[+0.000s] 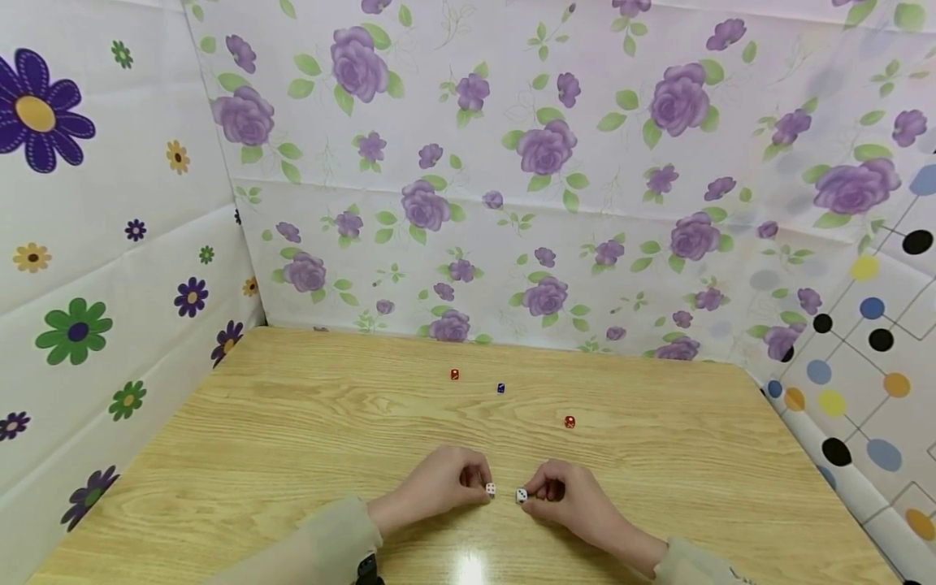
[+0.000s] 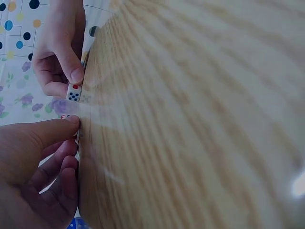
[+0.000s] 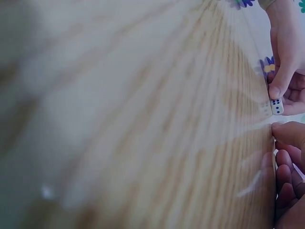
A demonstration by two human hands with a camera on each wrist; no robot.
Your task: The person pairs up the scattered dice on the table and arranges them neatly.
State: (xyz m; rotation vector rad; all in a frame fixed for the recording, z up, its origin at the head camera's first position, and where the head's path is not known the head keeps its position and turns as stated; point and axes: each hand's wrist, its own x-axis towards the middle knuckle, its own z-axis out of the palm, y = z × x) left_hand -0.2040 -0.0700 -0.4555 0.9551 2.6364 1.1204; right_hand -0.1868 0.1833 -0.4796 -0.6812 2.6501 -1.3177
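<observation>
Pinching a white die (image 1: 491, 489) (showing a red four, partly covered) in the left hand (image 1: 442, 483) and a second white die (image 1: 522, 495) in the right hand (image 1: 578, 500), close together at a glossy wood-grain table's (image 1: 307, 431) surface; backed by floral cloth (image 1: 468, 162); facing two red dice (image 1: 569, 422) and a blue die (image 1: 500, 388) farther off.
</observation>
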